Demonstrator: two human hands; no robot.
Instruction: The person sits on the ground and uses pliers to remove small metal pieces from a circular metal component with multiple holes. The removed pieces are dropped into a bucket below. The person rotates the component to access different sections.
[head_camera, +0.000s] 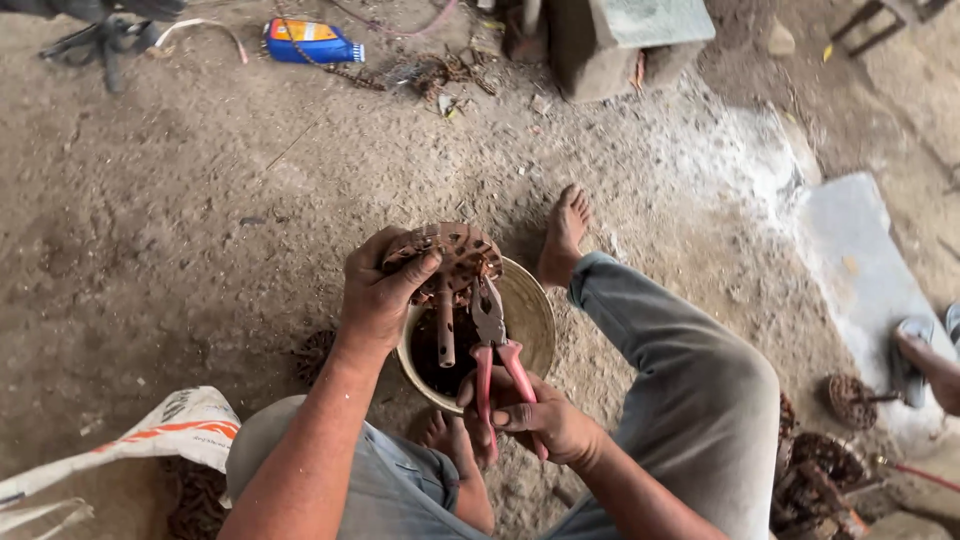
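Left hand (378, 290) holds rusty rotor (447, 262) over bucket (530, 315).

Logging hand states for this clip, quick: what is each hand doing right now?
Left hand: closed on a rusty motor rotor, held over a bucket.
Right hand: closed on the red handles of pliers, jaws at the rotor.

- Rotor (447, 262): rusty brown, dotted with holes.
- Pliers (497, 362): pink-red handles, grey head.
- Bucket (530, 312): cream-tan.
- Trousers (690, 390): grey.
- Bottle (310, 42): blue, orange label.
- Sack (150, 440): white, orange stripe.
- Ground (200, 230): brown.
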